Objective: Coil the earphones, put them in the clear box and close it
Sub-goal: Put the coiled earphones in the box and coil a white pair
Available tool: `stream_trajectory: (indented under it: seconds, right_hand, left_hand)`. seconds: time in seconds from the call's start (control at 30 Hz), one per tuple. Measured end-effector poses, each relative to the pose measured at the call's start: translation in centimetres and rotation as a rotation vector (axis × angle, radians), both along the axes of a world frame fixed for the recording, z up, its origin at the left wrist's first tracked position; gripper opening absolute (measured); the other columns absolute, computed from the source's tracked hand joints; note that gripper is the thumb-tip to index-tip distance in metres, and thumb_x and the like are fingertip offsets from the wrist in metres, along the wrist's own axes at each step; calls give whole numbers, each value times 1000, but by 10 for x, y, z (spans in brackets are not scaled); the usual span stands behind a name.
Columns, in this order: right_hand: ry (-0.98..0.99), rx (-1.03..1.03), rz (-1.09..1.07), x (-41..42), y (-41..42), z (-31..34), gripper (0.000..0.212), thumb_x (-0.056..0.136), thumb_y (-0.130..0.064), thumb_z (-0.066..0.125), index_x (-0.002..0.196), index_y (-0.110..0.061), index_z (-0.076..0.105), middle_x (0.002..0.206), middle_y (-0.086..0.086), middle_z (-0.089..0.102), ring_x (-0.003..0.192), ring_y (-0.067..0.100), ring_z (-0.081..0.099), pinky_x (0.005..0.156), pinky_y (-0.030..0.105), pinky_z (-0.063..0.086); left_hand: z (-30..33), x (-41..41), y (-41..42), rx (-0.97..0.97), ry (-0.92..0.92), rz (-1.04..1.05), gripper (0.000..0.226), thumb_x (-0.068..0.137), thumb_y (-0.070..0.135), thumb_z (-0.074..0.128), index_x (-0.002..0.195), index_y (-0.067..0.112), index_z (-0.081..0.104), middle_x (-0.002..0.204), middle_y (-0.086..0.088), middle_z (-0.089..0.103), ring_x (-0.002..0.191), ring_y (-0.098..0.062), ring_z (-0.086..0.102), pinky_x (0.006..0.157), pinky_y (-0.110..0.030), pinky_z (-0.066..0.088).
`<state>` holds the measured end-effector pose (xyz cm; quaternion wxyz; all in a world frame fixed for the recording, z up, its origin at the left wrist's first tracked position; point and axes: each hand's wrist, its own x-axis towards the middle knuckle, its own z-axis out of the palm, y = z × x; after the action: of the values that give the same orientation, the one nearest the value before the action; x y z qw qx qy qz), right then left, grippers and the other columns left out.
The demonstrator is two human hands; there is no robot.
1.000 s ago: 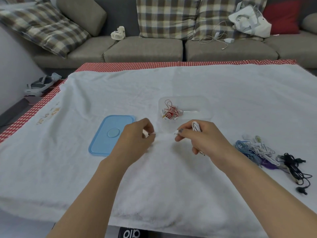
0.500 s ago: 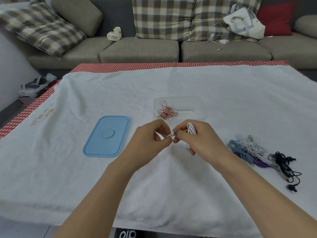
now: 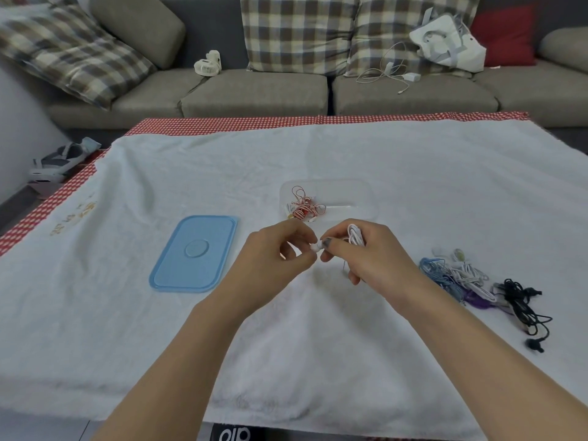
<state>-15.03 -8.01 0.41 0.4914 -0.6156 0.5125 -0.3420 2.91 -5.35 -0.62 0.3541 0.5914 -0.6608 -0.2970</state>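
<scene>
While a grey-brown fabric sofa (image 3: 254,90) with checked cushions is seen along the far side, the near ground is filled by the table (image 3: 413,160), which is draped in a white towel-like cloth over a red-and-white checked cloth. On the cloth, left of centre, a flat light-blue rectangular plastic lid (image 3: 194,253) is laid, well apart from the clear rectangular plastic box (image 3: 356,198) beyond the hands. Inside that open box, at its left end, a coiled bundle of red-and-white earphones (image 3: 304,209) is held. To the right, a loose heap of blue, white, purple and black earphone cables (image 3: 477,281) is spread on the cloth. Just in front of the box, white earphones (image 3: 355,237) are wound in loops around the fingers of the right hand (image 3: 366,259), whose fingers are curled about them. The white cable end (image 3: 315,247) is pinched between the fingertips of the left hand (image 3: 273,259), and the two hands are almost touching.
</scene>
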Motion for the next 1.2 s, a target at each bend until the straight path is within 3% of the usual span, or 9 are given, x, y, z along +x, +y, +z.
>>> stream_trajectory:
  seconds: [0.17, 0.33, 0.63, 0.93, 1.03, 1.2]
  right_hand:
    - [-140, 128, -3, -2, -2, 4, 7, 91, -10, 62, 89, -8, 69, 75, 3, 73, 39, 12, 37, 55, 34, 41]
    - [-234, 242, 25, -5, -3, 7, 10, 91, -6, 60, 85, -7, 68, 71, 6, 65, 42, 14, 28, 48, 28, 40]
    - [-413, 445, 95, -3, -4, 8, 29, 91, -5, 56, 67, -13, 69, 67, 3, 55, 41, 9, 22, 50, 25, 36]
    - [-622, 621, 165, -7, -1, 13, 21, 90, -6, 56, 71, -10, 65, 67, 1, 51, 41, 7, 19, 46, 21, 33]
    - [-676, 651, 133, -6, 0, 12, 22, 90, -8, 58, 71, -9, 68, 69, 2, 53, 41, 7, 19, 47, 21, 32]
    - [-678, 623, 36, -6, -1, 10, 13, 92, -9, 59, 80, -8, 65, 70, 2, 56, 39, 6, 22, 45, 20, 33]
  left_hand:
    - [4, 0, 1, -16, 44, -13, 5, 92, 24, 72, 94, 29, 71, 94, 15, 72, 70, -2, 60, 66, -15, 48]
    - [9, -1, 2, 56, 197, -63, 11, 90, 16, 76, 93, 27, 74, 96, 13, 75, 77, -13, 68, 68, -23, 52]
    - [11, 5, 3, 89, 328, -146, 10, 87, 8, 78, 91, 17, 77, 87, 2, 75, 77, -13, 68, 81, -31, 55]
    - [14, 3, 3, 223, 566, -203, 4, 90, 8, 73, 93, 9, 70, 100, -17, 73, 84, -18, 66, 87, -29, 55]
    - [13, -1, 2, 306, 695, -204, 2, 94, 13, 69, 94, 12, 66, 94, -10, 73, 86, -18, 66, 86, -32, 54]
    - [12, -4, -2, 280, 697, -156, 3, 93, 13, 69, 96, 12, 69, 91, -6, 74, 89, -18, 70, 84, -30, 56]
